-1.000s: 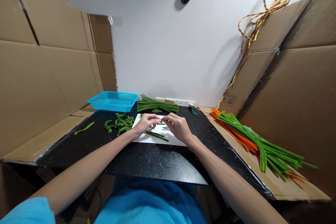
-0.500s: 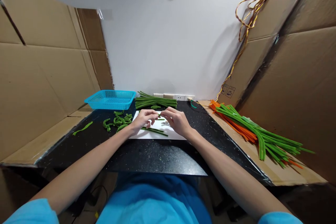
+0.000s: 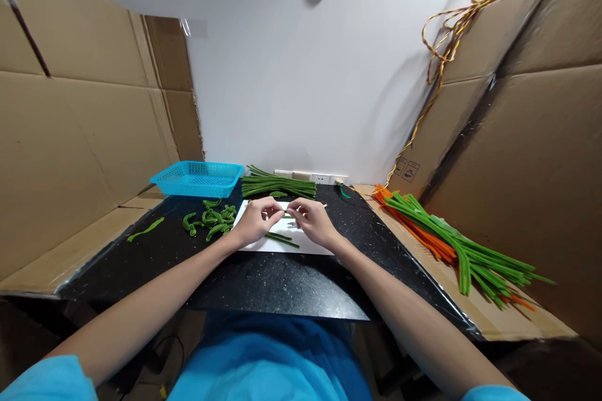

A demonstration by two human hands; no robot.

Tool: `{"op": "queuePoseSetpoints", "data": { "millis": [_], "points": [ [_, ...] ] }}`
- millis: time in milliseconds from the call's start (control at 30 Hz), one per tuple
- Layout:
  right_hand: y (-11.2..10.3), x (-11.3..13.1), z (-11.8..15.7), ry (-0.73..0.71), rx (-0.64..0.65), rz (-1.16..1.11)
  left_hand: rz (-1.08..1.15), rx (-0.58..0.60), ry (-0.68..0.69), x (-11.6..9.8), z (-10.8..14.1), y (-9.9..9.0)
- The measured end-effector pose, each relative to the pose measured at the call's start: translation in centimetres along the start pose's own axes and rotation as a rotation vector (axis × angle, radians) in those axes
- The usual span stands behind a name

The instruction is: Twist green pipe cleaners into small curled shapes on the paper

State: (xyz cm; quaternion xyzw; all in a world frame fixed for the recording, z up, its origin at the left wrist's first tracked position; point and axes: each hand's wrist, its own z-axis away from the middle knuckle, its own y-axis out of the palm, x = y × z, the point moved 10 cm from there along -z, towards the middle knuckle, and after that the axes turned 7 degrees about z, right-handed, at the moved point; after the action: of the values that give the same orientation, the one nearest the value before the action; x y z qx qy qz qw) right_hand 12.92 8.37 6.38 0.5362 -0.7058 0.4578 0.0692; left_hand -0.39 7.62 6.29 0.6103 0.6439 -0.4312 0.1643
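Both hands meet above a white sheet (image 3: 310,245), fingertips nearly touching. My left hand (image 3: 258,218) pinches one end of a small green pipe cleaner (image 3: 285,212), and my right hand (image 3: 314,220) pinches the other; fingers cover most of it. On the sheet below lie a few straight green pipe cleaners (image 3: 283,239). A metal tool (image 3: 292,224), perhaps pliers or scissors, is mostly hidden beneath my right hand. Left of the sheet sits a pile of bent and looped green pipe cleaners (image 3: 215,218).
A blue plastic basket (image 3: 197,179) stands at the back left, beside a bundle of dark green pipe cleaners (image 3: 278,185). A green strip (image 3: 145,230) lies at far left. Light green pipe cleaners (image 3: 446,235) and orange ones (image 3: 430,238) rest on cardboard at right. Cardboard walls (image 3: 84,138) flank the black table (image 3: 282,282).
The fingers of both hands have shifted their pinch on the small green piece, with the thumbs now lower and more visible. The camera view has tilted slightly. Other things stay put.
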Motion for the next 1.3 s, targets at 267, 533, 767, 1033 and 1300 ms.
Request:
{"op": "queuePoseSetpoints", "data": {
  "millis": [267,533,767,1033,1300],
  "points": [
    [2.2,-1.4,0.7,0.319,0.159,-0.485,-0.278,0.041,0.227,-2.3,0.9,0.6],
    [3.2,-2.3,1.3,0.446,0.162,-0.635,-0.205,0.032,0.235,-2.4,0.8,0.3],
    [1.0,-2.0,0.3,0.299,-0.028,-0.263,0.141,-0.009,-0.086,1.9,0.0,0.9],
    [1.1,-1.2,0.1,0.228,0.04,-0.184,0.481,0.051,-0.289,4.0,0.2,2.1],
    [-1.1,1.3,0.4,-0.14,-0.089,0.249,0.61,0.027,-0.411,4.4,0.3,1.9]
  ]
}}
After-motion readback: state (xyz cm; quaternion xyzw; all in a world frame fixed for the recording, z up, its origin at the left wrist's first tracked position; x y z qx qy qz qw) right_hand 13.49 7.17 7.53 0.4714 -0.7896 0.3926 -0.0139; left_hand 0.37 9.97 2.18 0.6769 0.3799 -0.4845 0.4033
